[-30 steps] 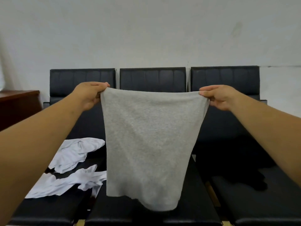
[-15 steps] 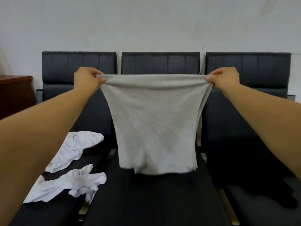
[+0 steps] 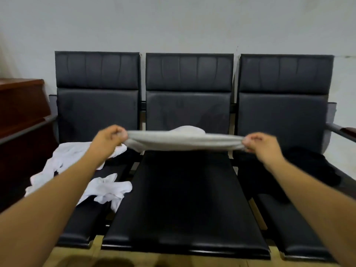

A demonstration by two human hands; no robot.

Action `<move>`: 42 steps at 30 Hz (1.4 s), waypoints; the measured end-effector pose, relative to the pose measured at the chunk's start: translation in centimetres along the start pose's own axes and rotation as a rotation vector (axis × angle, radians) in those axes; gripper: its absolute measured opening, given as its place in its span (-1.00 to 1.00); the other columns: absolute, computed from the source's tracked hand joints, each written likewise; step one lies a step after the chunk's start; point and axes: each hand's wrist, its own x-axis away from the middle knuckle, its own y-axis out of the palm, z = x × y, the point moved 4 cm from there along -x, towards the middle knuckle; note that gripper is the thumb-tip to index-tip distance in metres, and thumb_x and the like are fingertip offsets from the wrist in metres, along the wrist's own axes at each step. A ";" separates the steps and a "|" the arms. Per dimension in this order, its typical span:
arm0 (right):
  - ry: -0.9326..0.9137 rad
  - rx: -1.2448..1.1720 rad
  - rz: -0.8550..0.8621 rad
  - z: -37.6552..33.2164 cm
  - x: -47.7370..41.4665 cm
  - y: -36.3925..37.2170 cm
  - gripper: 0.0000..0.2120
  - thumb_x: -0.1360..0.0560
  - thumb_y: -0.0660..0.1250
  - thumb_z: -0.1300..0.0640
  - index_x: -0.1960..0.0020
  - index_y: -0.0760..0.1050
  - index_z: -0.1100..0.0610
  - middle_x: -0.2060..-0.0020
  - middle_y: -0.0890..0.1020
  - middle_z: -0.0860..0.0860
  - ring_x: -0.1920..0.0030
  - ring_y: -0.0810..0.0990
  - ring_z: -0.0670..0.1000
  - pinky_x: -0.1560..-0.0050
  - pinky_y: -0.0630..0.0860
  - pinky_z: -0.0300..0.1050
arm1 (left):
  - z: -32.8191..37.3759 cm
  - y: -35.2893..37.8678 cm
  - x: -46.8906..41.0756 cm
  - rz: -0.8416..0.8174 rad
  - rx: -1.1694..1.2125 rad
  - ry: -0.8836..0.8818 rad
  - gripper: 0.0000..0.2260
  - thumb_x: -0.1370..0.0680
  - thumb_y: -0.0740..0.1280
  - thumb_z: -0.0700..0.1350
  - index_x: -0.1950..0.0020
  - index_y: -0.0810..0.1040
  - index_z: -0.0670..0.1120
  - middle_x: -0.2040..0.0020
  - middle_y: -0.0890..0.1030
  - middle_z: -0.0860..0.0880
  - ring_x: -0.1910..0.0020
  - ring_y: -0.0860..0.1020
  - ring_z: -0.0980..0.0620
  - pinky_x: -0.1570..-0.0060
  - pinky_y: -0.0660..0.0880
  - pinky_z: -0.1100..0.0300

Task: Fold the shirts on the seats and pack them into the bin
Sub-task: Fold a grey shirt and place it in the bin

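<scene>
In the head view, a person is reaching both bare arms forward over a black padded three-seat bench (image 3: 183,199) that is standing against a pale plaster wall (image 3: 173,22). The left hand (image 3: 107,138) and the right hand (image 3: 261,144) are holding a light grey knit shirt (image 3: 183,142) by its two opposite ends, pulling it taut into a flat, nearly horizontal band that the camera is seeing almost edge-on. The left fingers (image 3: 119,133) are curling in and pinching the left end of the cloth, and the right fingers (image 3: 250,140) are bunching and pinching the right end in the same way. The grey shirt is hanging over the rear part of the middle seat, in front of its backrest, with a soft hump of fabric rising behind the band near its middle. Motion blur is hiding whether the cloth is touching the cushion.

On the left seat a crumpled white shirt (image 3: 73,157) is lying toward the back, partly under the left forearm, and a second crumpled white shirt (image 3: 109,189) is lying nearer the front edge, reaching to the gap beside the middle seat. On the right seat a dark black garment (image 3: 312,166) is lying in a heap, hard to tell from the upholstery. A reddish-brown wooden cabinet (image 3: 19,105) is standing left of the bench, and a yellowish wooden floor (image 3: 134,261) is showing below the seat fronts.
</scene>
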 end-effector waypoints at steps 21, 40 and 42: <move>0.227 0.539 -0.981 7.5 12.1 3.0 -0.88 -0.53 0.45 0.11 0.10 0.73 0.13 0.17 0.72 0.01 0.15 0.63 -0.07 0.09 0.51 -0.28 | -10.2 4.3 13.6 -0.916 -0.378 -0.303 -0.74 -0.58 0.33 0.22 0.09 0.71 0.11 0.08 0.68 0.18 0.01 0.60 0.20 -0.15 0.45 0.22; -0.097 1.035 -0.631 16.9 6.8 10.9 -0.49 -0.70 -0.08 -0.14 -0.56 0.26 0.04 -0.56 0.28 -0.06 -0.57 0.19 -0.03 -0.58 -0.08 0.13 | -16.5 14.6 7.7 -0.383 -0.462 -0.277 -0.36 -0.64 0.00 0.33 -0.60 0.23 -0.03 -0.55 0.33 -0.08 -0.53 0.28 -0.12 -0.49 0.21 -0.01; -0.148 0.921 -0.517 16.1 4.6 11.6 -0.55 -0.68 -0.02 -0.08 -0.36 0.45 0.13 -0.34 0.54 0.08 -0.39 0.46 0.14 -0.48 0.21 0.12 | -17.0 14.1 4.2 -0.287 -0.531 -0.209 -0.47 -0.67 0.04 0.21 -0.45 0.42 -0.13 -0.41 0.48 -0.16 -0.40 0.43 -0.17 -0.37 0.35 -0.04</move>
